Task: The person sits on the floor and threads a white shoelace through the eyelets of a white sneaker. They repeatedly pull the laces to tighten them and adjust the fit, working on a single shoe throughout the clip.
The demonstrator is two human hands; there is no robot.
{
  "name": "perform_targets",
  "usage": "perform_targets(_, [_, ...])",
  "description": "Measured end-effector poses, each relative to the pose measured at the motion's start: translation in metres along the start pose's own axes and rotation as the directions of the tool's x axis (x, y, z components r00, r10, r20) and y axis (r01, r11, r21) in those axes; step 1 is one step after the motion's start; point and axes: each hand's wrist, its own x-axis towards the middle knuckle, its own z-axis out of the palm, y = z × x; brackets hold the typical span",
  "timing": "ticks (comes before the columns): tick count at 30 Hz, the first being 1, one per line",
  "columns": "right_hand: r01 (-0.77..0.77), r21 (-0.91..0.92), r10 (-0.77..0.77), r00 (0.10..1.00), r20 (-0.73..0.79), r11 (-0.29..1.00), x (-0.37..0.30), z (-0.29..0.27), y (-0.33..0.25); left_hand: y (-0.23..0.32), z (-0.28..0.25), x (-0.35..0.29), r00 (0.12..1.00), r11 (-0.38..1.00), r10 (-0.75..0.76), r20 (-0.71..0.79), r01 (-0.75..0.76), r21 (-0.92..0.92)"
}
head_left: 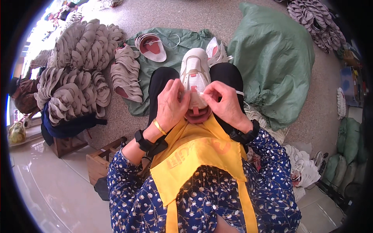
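A white sneaker upper (195, 62) with a mesh tongue and coral-pink tabs rests between my knees, toe pointing away from me. My left hand (171, 101) is closed at the left side of its lacing opening, fingertips bent inward. Opposite it, my right hand (224, 101) pinches at the right side of the opening. A thin white bit, perhaps a lace end, shows by the right fingertips. What the left fingers hold is hidden behind them. The pink-lined heel opening (197, 115) faces my yellow apron (194, 155).
Stacked grey-white uppers (83, 46) are piled at the left, with a nested row (126, 73) nearer me. A loose upper (151, 46) lies on a green sheet (136, 105). A bulging green sack (272, 58) stands to the right. A wooden stool (99, 165) is at lower left.
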Motion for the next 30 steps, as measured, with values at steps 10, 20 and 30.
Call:
perform_targets(10, [0.036,-0.185,-0.064,0.987,-0.145,0.982,0.037,-0.002,0.005,-0.012,0.002,0.04,1.0,0.997,0.004,-0.021,-0.006,-0.076])
perform_targets(20, [0.02,-0.198,-0.053,0.986,-0.16,0.98,0.045,0.005,0.007,-0.01,0.012,0.042,0.996,1.0,0.007,-0.092,-0.005,0.023])
perform_targets(30, [0.046,-0.302,-0.083,0.99,-0.111,0.952,0.049,0.003,-0.003,-0.011,0.016,0.042,0.995,1.0,0.001,-0.099,0.001,0.019])
